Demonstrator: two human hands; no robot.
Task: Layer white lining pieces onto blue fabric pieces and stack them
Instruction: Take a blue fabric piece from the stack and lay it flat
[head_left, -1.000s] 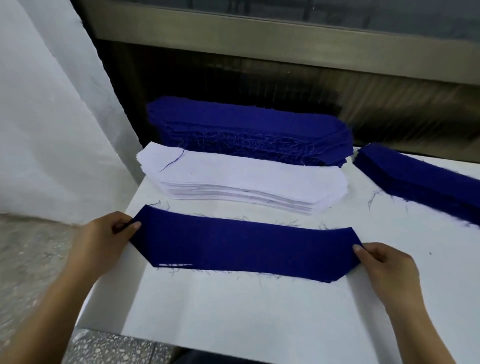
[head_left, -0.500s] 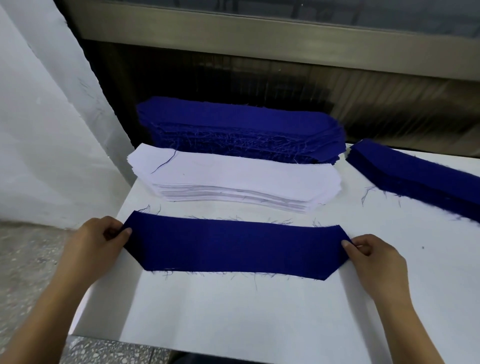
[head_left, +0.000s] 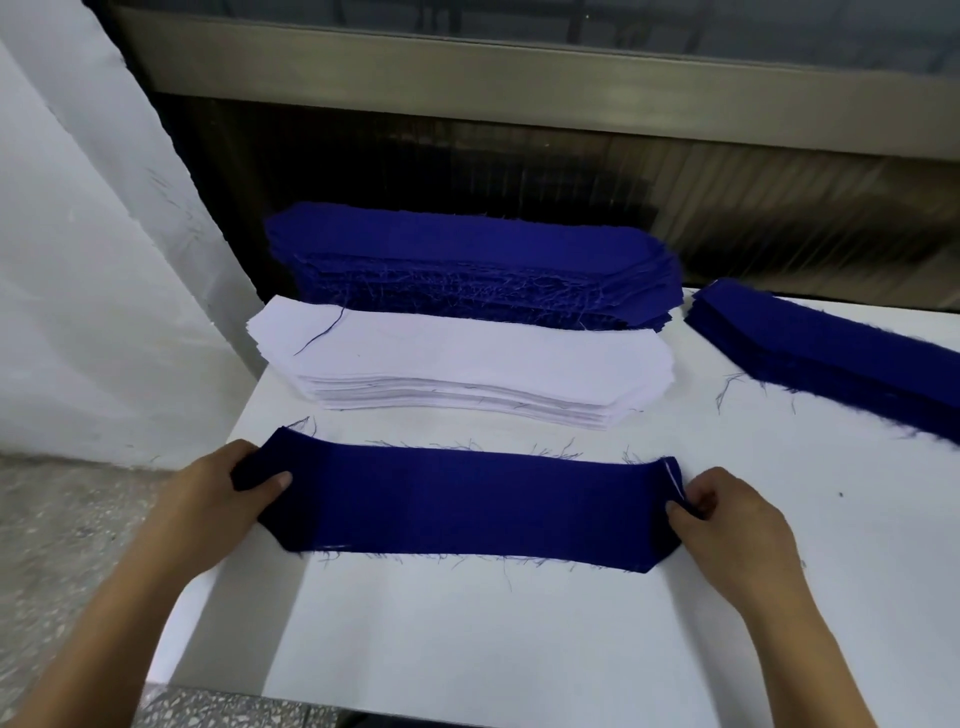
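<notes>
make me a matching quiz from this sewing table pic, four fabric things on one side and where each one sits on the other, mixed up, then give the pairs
Things
1. white lining stack
2. tall blue stack
3. low blue stack
4. single blue piece

Places
A. far right of the table, running off the picture's edge
B. nearest the person, held at both ends by the left hand and right hand
C. at the back, against the dark panel
D. in the middle, between the tall blue stack and the single blue piece

Pairs: 1-D, 2-C, 3-A, 4-B
</notes>
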